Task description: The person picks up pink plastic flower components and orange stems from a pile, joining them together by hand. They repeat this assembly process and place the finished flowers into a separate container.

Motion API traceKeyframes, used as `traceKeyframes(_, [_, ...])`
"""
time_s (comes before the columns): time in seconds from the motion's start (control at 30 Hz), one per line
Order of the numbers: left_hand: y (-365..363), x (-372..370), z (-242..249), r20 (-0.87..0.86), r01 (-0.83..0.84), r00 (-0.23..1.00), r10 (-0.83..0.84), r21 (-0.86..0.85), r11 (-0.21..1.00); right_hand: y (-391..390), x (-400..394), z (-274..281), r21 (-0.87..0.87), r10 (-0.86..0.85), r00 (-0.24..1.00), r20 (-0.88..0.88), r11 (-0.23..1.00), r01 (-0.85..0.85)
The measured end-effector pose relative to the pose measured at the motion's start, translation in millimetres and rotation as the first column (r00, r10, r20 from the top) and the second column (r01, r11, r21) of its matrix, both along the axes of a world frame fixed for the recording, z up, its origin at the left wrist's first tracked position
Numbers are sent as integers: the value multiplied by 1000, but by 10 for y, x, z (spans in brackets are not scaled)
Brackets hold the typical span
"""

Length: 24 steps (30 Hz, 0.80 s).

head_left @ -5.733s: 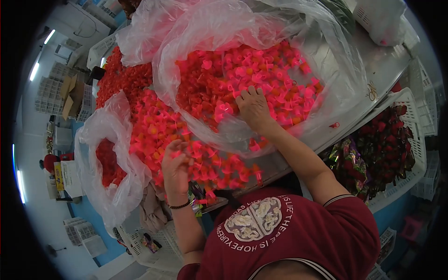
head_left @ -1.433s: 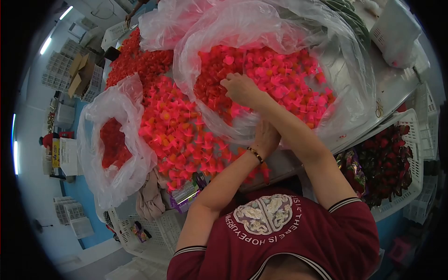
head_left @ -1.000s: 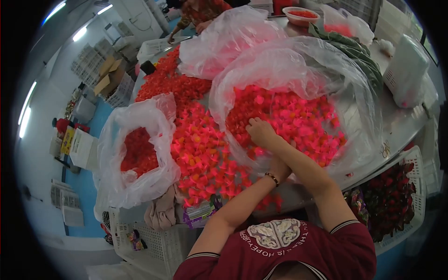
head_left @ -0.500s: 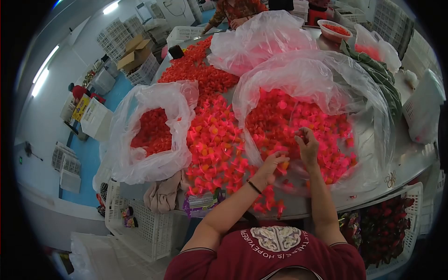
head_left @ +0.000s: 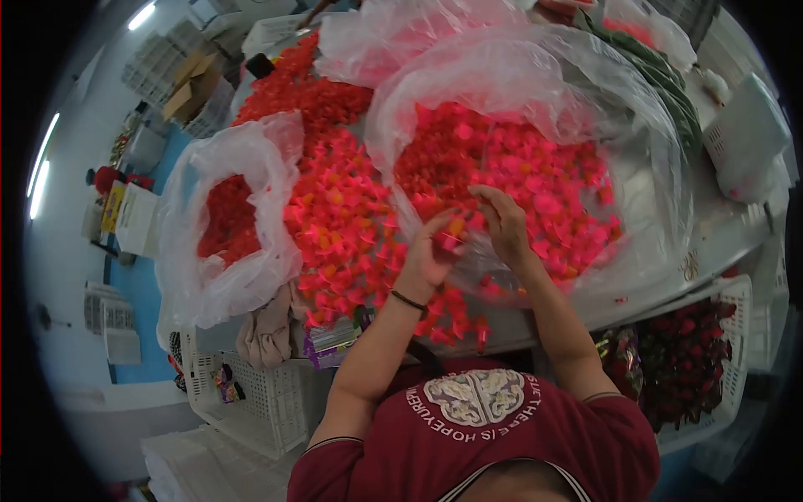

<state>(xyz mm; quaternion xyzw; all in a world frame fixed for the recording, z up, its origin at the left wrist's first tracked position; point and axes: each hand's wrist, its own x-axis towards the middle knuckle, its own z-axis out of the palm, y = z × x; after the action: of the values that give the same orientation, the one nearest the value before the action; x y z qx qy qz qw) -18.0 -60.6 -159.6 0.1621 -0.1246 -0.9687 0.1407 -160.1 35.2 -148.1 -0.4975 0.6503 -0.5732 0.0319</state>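
My left hand (head_left: 431, 253) is closed around a small orange-and-pink piece (head_left: 454, 228), apparently plastic. Its exact kind is too blurred to tell. Close by on the right, my right hand (head_left: 505, 227) has bent fingers with a gap at the thumb, and I make out nothing held in it. Both hands are over the front edge of a large clear plastic bag (head_left: 661, 197), which lies open with many red and bright pink pieces (head_left: 548, 188) inside. Left of my hands, a heap of pink and orange pieces (head_left: 343, 222) spreads across the metal table (head_left: 598, 303).
Another clear bag (head_left: 280, 243) with red pieces stands at the left. More red pieces (head_left: 305, 100) and a pink-tinted bag (head_left: 418, 38) lie farther back. White crates (head_left: 288, 410) sit below the table's front edge, one at right holding dark red items (head_left: 686, 360).
The view has tilted down and shifted, so the table sits higher and farther left. My left hand has turned upward with the orange-and-pink piece showing. My right hand's fingers have spread somewhat.
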Motion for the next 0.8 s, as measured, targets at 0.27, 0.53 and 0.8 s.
traceKeyframes(0.27, [60, 45, 413, 82, -30, 995, 55, -282, 959, 3, -12, 70, -113, 235, 795, 560, 972, -208])
traceKeyframes(0.53, [48, 64, 463, 92, -74, 983, 157, -583, 809, 48, -81, 154, -17, 286, 705, 650, 932, -363])
traceKeyframes(0.8, [66, 54, 424, 110, -145, 964, 240, -538, 830, 75, -80, 202, -19, 304, 684, 663, 920, -392])
